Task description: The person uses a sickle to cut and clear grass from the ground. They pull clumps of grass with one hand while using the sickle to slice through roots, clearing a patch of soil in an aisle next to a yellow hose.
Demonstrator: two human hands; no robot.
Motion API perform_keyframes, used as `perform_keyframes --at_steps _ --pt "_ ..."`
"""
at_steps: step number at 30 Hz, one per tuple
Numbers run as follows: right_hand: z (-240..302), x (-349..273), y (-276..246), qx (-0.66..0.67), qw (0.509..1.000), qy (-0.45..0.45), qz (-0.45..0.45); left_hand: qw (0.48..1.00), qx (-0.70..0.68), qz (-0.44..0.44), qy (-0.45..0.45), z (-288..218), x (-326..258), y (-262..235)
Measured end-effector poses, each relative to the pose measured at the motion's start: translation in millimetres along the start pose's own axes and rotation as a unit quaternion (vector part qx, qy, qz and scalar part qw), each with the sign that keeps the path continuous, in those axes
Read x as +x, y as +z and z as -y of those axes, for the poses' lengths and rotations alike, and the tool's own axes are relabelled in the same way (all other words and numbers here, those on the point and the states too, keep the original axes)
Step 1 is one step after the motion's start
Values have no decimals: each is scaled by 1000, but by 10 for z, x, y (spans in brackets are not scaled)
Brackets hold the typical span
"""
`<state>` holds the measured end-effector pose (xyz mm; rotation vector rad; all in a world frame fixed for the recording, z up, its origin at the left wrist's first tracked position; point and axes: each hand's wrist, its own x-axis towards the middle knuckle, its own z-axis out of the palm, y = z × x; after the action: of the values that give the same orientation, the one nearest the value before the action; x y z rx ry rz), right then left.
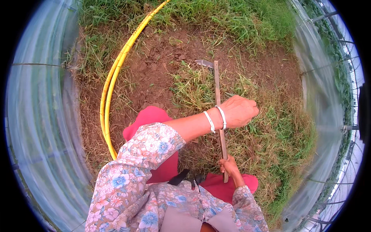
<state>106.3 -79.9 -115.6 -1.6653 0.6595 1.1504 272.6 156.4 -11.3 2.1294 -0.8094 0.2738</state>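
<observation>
My right hand (230, 167) is wrapped round the lower end of a wooden handle, close to my knee. The handle belongs to a long-handled sickle (217, 83), whose short, pointed metal blade sticks out to the left at the far end, over bare soil beside a grass clump (195, 88). Across the handle reaches my left arm, with two white bands at the wrist. My left hand (239, 111) is closed, knuckles up, to the right of the handle above cut and loose grass (262, 143). Whatever its fingers hold is hidden.
A yellow hose (110, 91) curves along the left side. Translucent plastic sheeting (42, 116) walls the left, and more sheeting (324, 104) stands at the right. Taller green grass (239, 19) grows at the far end. Brown soil (154, 73) lies ahead of my knees.
</observation>
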Motion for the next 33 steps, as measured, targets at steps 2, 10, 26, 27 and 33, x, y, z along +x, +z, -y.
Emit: perform_keyframes --at_steps 2,10,26,27,33 --pt "157 77 -35 11 999 -42 -16 999 23 28 -2 -37 36 10" --pt "648 957 579 46 996 -75 30 1000 -3 23 8 -179 78 141" --pt "696 1030 652 112 991 -61 45 999 -1 30 19 -176 39 217" --pt "621 998 634 67 994 -33 75 999 -7 38 9 -184 8 223" --pt "311 155 177 -5 996 -1 94 999 16 32 -14 -21 -79 70"
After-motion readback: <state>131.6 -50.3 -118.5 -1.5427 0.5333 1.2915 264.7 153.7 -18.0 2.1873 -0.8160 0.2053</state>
